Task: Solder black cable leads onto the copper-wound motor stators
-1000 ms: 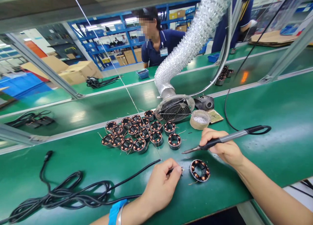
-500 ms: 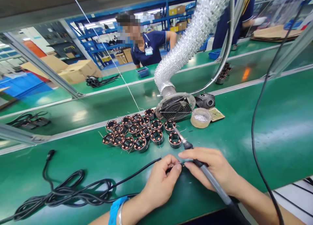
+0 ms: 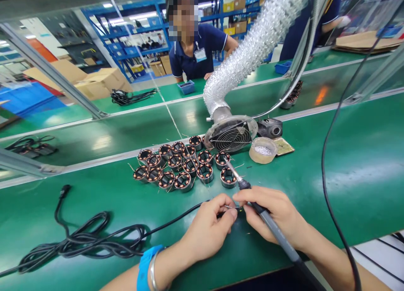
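My left hand (image 3: 210, 228) pinches the end of a black power cable (image 3: 176, 218), with thin wire tips showing past the fingertips. Its looped length lies on the bench to the left. In my right hand (image 3: 276, 211) is a soldering iron (image 3: 275, 230), gripped like a pen, its metal tip slanting up and left. The right thumb and forefinger are close to the wire tips; whether they touch them I cannot tell. Just beyond the iron's tip stands a motor stator (image 3: 227, 178) with copper windings. Several more stators (image 3: 184, 182) are grouped to its left.
A fume extractor fan (image 3: 232, 137) with a silver flexible duct (image 3: 233, 68) stands behind the stators. Beside it are a round solder container (image 3: 261, 151) and a sponge tray (image 3: 284, 147). A black cord (image 3: 325, 177) hangs at right. Across the bench is a person (image 3: 197, 51).
The view has shifted slightly. My right fingers have drawn a little away from the left fingertips, still with the soldering iron. The person opposite has shifted and now has a hand near the duct.
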The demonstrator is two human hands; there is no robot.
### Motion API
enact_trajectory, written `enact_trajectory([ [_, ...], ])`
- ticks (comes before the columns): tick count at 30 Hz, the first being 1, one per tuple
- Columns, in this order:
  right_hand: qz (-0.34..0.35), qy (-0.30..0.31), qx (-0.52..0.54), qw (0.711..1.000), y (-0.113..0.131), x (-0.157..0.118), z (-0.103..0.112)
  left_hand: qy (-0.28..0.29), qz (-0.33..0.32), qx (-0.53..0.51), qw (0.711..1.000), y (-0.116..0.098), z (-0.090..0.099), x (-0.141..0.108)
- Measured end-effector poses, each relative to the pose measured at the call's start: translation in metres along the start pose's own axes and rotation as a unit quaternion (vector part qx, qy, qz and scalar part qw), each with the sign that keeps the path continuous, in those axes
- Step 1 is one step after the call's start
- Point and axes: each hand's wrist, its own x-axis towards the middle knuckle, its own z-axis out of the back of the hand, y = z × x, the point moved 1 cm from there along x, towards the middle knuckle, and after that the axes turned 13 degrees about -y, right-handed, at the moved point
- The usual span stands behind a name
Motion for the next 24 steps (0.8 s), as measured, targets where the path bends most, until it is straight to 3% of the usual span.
enact_trajectory([
  [6,0.005,0.011,0.009,1.000,-0.003,-0.001,-0.001,0.028,0.056,-0.108,0.992,0.001,-0.002,0.008],
  [11,-0.024,0.037,0.031,0.999,-0.001,0.000,0.001,0.036,0.075,-0.111,0.990,0.003,-0.004,0.008],
  [18,-0.028,0.017,0.014,0.999,0.001,-0.001,-0.001,-0.022,-0.041,0.059,0.997,-0.009,0.002,-0.004],
  [24,-0.017,-0.033,0.007,0.999,0.001,-0.006,-0.003,-0.074,-0.151,0.195,0.966,-0.021,0.012,-0.008],
])
